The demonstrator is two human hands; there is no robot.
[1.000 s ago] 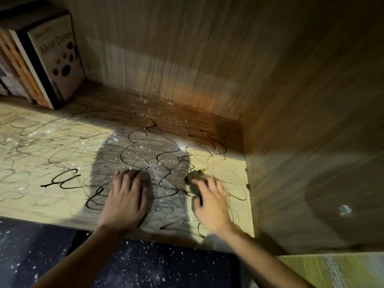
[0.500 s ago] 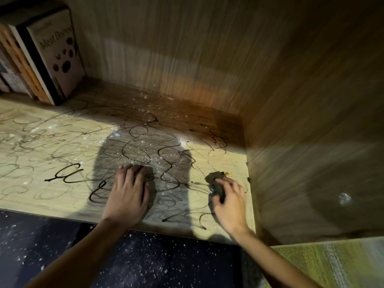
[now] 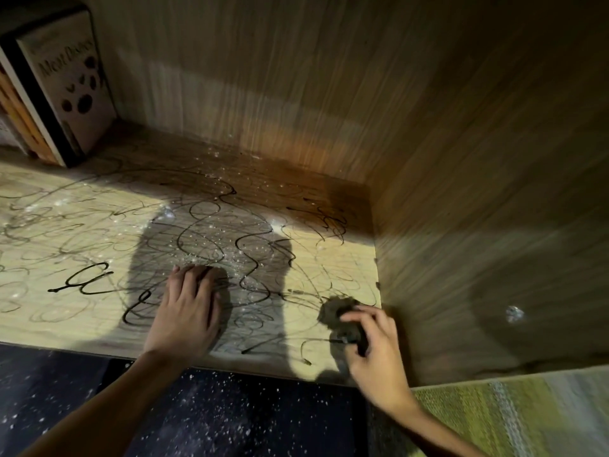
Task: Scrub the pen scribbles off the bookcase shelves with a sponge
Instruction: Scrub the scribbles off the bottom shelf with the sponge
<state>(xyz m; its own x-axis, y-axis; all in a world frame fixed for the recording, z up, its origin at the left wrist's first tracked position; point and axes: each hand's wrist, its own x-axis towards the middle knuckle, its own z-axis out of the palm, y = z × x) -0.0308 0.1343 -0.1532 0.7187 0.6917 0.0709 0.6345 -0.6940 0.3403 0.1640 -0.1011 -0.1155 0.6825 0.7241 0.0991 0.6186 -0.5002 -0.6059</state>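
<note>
We press our left hand [image 3: 188, 316] flat, fingers straight, on the scribbled shelf [image 3: 59, 311]. Our right hand [image 3: 374, 354] grips the dark sponge [image 3: 339, 313] against the shelf's front right corner.

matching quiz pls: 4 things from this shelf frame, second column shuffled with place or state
Things:
1. left hand
2. right hand
3. books
4. sponge

Place or state:
A. upright at the shelf's back left
B. gripped near the right side panel
C. resting flat on the scribbles
D. curled round the sponge

Pairs: 1-C, 2-D, 3-A, 4-B
</note>
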